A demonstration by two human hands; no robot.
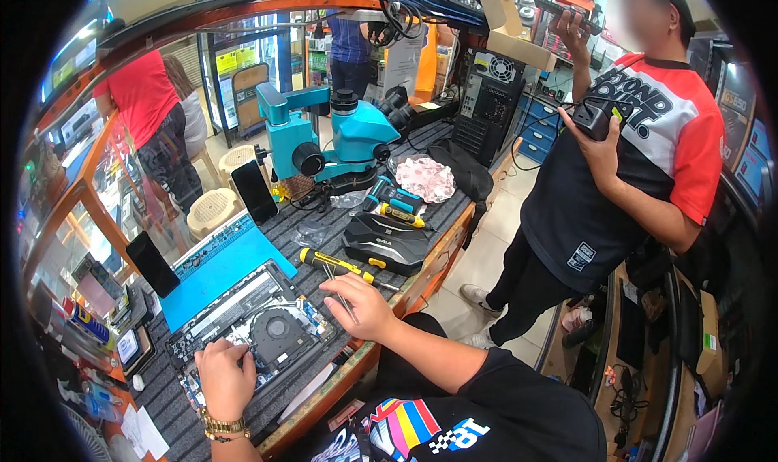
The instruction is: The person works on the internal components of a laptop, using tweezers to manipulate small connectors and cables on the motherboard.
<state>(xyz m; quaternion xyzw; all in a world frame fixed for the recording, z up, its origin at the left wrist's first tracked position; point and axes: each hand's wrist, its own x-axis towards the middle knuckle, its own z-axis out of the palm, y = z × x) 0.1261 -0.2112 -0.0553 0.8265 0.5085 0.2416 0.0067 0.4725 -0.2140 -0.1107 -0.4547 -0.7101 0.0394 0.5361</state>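
Note:
An opened laptop [233, 306] lies on the workbench with its inside exposed, a round cooling fan [278, 335] near its middle. My left hand [224, 378], with a gold watch [223, 424] at the wrist, rests at the laptop's lower left. Its fingers are curled in, and whatever they pinch is too small to make out. Above the laptop's right corner, my right hand [362, 308] holds a pair of metal tweezers [344, 303]. Just beyond that hand lies a yellow and black screwdriver [337, 265].
A blue mat [263, 255] lies under the laptop's far edge. Two phones [151, 265] stand beyond it. A teal microscope [348, 142], a black case [387, 241] and a computer tower [489, 105] are farther back. At right, a person [624, 162] holds a black device [600, 120].

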